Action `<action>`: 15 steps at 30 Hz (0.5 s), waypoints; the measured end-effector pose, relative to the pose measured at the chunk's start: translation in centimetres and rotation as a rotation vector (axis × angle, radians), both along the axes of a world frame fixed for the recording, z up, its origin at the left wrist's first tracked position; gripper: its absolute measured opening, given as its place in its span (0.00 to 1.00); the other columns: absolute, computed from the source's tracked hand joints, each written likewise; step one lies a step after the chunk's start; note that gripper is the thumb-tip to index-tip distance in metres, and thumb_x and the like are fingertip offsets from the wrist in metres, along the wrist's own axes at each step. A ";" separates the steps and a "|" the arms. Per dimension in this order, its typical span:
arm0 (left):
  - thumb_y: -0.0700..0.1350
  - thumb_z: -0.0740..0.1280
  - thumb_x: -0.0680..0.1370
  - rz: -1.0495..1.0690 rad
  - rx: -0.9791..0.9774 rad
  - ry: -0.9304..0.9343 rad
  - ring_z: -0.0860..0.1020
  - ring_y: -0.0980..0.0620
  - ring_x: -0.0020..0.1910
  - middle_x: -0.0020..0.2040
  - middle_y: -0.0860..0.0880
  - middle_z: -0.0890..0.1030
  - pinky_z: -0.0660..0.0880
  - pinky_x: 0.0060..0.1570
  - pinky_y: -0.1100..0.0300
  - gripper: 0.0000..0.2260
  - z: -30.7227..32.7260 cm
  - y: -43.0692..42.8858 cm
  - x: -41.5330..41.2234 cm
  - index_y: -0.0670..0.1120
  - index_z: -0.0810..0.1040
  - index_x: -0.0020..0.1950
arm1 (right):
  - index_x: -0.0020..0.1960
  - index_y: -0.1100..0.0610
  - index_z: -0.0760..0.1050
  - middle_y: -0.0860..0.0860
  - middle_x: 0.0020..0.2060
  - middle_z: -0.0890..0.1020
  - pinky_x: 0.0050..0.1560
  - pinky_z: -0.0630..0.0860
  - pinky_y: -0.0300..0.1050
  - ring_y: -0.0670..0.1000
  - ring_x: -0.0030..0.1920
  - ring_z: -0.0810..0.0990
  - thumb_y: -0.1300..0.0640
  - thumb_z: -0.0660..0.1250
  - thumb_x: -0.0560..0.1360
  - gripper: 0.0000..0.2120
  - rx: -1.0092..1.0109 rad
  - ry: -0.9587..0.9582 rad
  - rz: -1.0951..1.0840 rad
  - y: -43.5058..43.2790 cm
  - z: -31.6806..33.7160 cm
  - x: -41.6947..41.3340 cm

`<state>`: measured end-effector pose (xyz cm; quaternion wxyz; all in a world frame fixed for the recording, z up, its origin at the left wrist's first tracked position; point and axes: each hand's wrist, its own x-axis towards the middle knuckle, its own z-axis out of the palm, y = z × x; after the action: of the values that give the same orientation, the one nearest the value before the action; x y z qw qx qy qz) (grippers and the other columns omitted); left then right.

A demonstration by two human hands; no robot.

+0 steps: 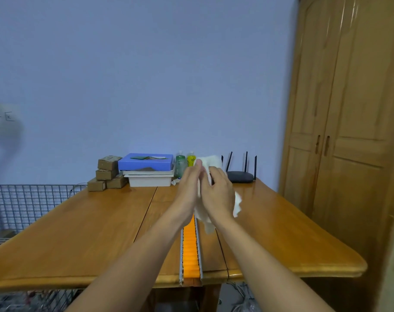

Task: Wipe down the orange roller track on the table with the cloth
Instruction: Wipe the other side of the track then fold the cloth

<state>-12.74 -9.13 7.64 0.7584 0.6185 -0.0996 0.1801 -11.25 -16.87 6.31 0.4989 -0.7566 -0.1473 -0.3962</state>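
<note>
An orange roller track [190, 253] in a grey metal channel runs lengthwise down the middle of the wooden table [83, 233], its near end at the front edge. Its far part is hidden behind my hands. Above the track, my left hand [189, 188] and my right hand [218, 192] press together around a white cloth [202, 216]. The cloth sticks out above my fingers, hangs below my wrists and shows at the right of my right hand. Both hands are raised off the table.
At the table's far edge stand several small cardboard boxes [107, 174], a blue box on white trays [146, 164], two bottles [185, 162] and a black router [240, 175]. A wire basket [23, 206] sits left of the table. A wooden wardrobe [349, 131] stands at right.
</note>
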 end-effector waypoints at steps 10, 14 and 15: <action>0.58 0.67 0.82 0.077 0.022 0.032 0.86 0.43 0.53 0.51 0.46 0.88 0.83 0.53 0.44 0.15 0.3 4.4 0.3 0.48 0.83 0.59 | 0.46 0.49 0.84 0.49 0.39 0.85 0.40 0.77 0.49 0.52 0.39 0.83 0.46 0.55 0.83 0.20 0.331 0.134 0.351 -2.0 1.0 -0.7; 0.59 0.67 0.81 -0.037 -0.020 0.119 0.85 0.45 0.56 0.56 0.48 0.87 0.81 0.56 0.43 0.16 1.0 6.2 -0.5 0.53 0.80 0.64 | 0.57 0.48 0.76 0.45 0.52 0.78 0.48 0.74 0.43 0.46 0.50 0.78 0.40 0.66 0.78 0.15 0.310 0.179 0.094 -4.0 1.6 1.1; 0.59 0.68 0.80 -0.063 -0.026 0.152 0.85 0.44 0.56 0.56 0.48 0.87 0.81 0.56 0.42 0.16 1.1 6.4 -0.6 0.54 0.80 0.64 | 0.61 0.48 0.74 0.45 0.56 0.77 0.52 0.75 0.44 0.46 0.54 0.78 0.34 0.68 0.74 0.23 0.321 0.284 0.160 -4.3 1.5 1.4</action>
<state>-13.34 -2.70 8.73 0.7770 0.6171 -0.0588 0.1097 -9.80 -21.13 7.81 0.6585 -0.7015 -0.0702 -0.2633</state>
